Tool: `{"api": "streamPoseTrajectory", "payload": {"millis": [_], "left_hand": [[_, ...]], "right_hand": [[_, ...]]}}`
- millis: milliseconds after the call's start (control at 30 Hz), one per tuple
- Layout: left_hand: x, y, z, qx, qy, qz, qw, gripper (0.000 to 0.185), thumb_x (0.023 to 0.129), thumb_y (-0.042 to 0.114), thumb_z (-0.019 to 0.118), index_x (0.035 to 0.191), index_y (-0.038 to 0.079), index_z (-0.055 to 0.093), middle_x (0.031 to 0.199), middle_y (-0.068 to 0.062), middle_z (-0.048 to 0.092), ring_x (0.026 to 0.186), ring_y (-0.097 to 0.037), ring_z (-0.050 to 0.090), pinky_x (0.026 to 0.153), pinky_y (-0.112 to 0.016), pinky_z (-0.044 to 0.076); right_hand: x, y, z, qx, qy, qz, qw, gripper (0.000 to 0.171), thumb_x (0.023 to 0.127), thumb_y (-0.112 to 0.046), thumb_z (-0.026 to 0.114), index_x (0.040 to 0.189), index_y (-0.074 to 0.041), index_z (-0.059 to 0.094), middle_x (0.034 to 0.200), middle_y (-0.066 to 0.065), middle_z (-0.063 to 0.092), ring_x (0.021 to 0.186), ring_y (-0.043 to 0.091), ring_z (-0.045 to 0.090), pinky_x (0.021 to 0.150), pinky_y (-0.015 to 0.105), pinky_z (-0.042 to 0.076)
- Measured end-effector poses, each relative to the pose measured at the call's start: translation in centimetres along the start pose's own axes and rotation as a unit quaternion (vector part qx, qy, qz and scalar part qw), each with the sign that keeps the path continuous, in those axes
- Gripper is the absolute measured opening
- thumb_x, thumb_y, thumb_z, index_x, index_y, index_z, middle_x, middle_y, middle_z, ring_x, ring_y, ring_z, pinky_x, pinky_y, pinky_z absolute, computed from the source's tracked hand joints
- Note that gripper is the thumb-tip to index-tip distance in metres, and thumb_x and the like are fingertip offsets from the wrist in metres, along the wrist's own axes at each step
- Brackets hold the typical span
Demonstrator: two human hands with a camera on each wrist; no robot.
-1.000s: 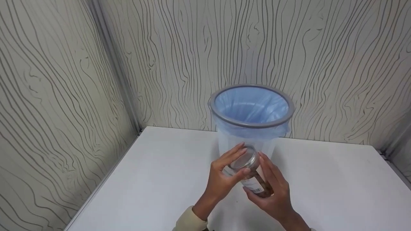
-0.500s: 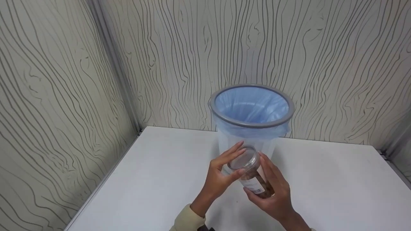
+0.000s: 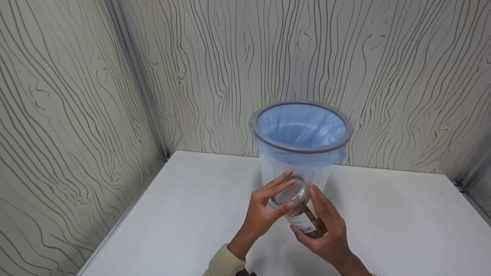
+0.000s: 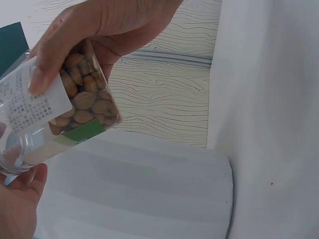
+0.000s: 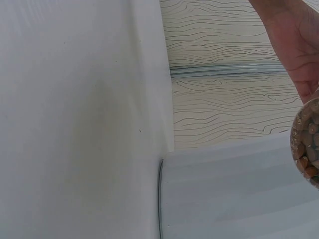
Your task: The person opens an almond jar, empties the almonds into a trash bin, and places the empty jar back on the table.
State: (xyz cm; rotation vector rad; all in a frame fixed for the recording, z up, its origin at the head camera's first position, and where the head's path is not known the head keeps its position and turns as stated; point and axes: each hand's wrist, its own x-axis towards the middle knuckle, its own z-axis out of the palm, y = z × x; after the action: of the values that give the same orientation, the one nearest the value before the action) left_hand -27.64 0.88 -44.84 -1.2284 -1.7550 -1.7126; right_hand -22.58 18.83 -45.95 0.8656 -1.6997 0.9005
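Observation:
A clear jar of brown nuts (image 3: 301, 220) is tilted in front of the bin in the head view, held between both hands. My right hand (image 3: 330, 230) grips the jar's lower body, thumb in front and fingers along the far side. Over its clear lid (image 3: 293, 191) spreads my left hand (image 3: 261, 211), with the thumb on the near edge and fingers across the far one. Almond-like nuts (image 4: 84, 97) and a white printed label (image 4: 30, 97) show through the left wrist view. The jar's round base (image 5: 308, 144) appears at the edge of the right wrist view.
A waste bin (image 3: 301, 149) with a grey rim and a blue bag liner stands on the white table (image 3: 203, 199), just beyond the hands. Wood-grain-patterned panels (image 3: 215, 76) rise behind and to the left of the table.
The left fingers and thumb have shifted slightly on the lid, lifting a little and settling back. The right hand keeps its hold on the jar, which stays nearly in place.

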Motion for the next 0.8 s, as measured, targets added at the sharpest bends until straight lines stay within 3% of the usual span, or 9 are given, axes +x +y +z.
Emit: {"api": "streamPoseTrajectory", "payload": {"millis": [367,667,800], "left_hand": [[0.0,0.3,0.1,0.011,0.016,0.004,0.9998,0.043,0.097,0.023,0.071,0.137,0.009,0.065,0.148,-0.009,0.055,0.137,-0.027,0.052,0.108,-0.047,0.045],[0.1,0.7,0.4,0.012,0.029,-0.022,0.9993,0.043,0.092,0.012,0.075,0.134,0.01,0.067,0.148,-0.006,0.056,0.138,-0.026,0.051,0.108,-0.046,0.045],[0.1,0.6,0.5,0.021,0.033,-0.018,0.9991,0.043,0.092,0.011,0.075,0.134,0.01,0.067,0.148,-0.007,0.056,0.137,-0.026,0.052,0.108,-0.046,0.045]], "right_hand": [[-1.0,1.3,0.4,0.004,0.004,-0.012,1.0,0.081,0.086,-0.038,0.08,0.135,0.019,0.05,0.135,0.037,0.053,0.136,0.025,0.052,0.11,0.027,0.04],[-1.1,1.5,0.4,0.002,0.004,-0.013,1.0,0.082,0.084,-0.038,0.081,0.135,0.018,0.05,0.136,0.036,0.054,0.135,0.026,0.053,0.11,0.026,0.04],[-1.2,1.6,0.4,-0.003,0.003,-0.01,1.0,0.082,0.084,-0.039,0.081,0.135,0.018,0.051,0.136,0.036,0.054,0.135,0.025,0.052,0.11,0.026,0.04]]}}
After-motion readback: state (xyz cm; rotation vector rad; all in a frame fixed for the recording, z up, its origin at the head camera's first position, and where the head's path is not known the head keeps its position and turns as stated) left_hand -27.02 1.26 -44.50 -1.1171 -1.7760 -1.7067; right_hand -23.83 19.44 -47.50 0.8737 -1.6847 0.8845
